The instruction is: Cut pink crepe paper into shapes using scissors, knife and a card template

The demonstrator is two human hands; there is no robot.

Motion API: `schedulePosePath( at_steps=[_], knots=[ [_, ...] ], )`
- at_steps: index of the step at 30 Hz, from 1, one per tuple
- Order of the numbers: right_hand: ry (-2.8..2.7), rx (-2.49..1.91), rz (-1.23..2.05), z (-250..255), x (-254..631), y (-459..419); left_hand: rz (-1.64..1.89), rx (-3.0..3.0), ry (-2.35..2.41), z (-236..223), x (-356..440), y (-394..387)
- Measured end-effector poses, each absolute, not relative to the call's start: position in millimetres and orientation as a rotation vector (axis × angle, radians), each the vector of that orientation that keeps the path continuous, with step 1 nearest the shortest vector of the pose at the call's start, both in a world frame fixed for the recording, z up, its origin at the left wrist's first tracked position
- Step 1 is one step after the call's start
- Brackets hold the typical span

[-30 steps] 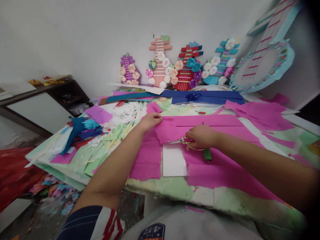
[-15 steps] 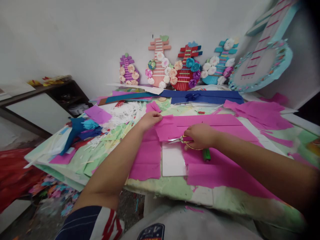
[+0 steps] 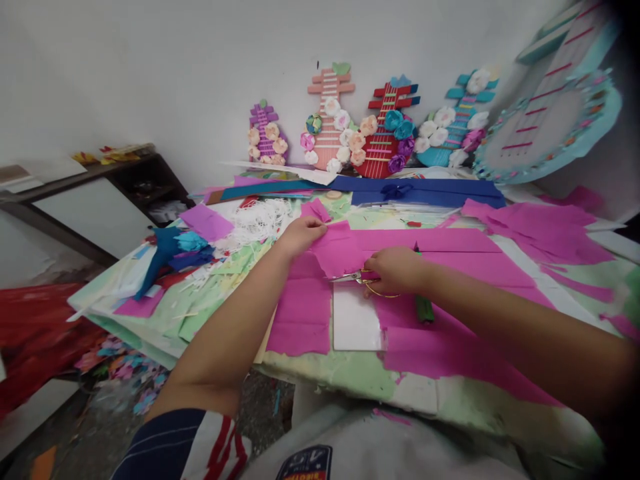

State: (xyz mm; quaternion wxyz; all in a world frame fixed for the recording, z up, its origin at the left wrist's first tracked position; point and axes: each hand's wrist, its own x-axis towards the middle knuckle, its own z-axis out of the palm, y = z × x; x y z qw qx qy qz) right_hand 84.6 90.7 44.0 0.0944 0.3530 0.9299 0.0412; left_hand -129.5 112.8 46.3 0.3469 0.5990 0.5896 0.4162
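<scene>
A pink crepe paper piece hangs from my left hand, its upper left corner pinched between thumb and fingers. My right hand is closed around the yellow-rimmed handles of a pair of scissors. The blades point left and lie along the lower edge of that piece. Beneath them is a white board, with more pink crepe paper to its left and a wide pink sheet to its right. Partly under my right forearm lies a green cutter.
Several flower-trimmed paper guitars lean on the wall behind the table. Blue paper strips lie along the back. White shredded paper and coloured scraps cover the left side; crumpled pink paper lies at the right. A dark shelf stands left.
The view has shifted a little to the left. The held pink piece now hangs more tilted, with its right side lower. The scissors remain at its lower edge.
</scene>
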Motion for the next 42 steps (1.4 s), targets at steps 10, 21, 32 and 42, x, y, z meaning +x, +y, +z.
schedulePosePath(
  at_steps=[10, 21, 32, 42],
  knots=[
    [2.837, 1.114, 0.090, 58, 104, 82, 1.269, 1.279, 1.403, 50, -137, 108],
    [2.777, 1.677, -1.893, 65, 148, 61, 1.380, 0.592, 0.780, 58, -119, 47],
    [2.391, 1.507, -2.893, 62, 102, 12, 1.222, 0.628, 0.670, 35, -53, -25],
    [2.780, 1.638, -1.860, 68, 142, -30, 0.845, 1.029, 0.783, 33, -34, -44]
  ],
)
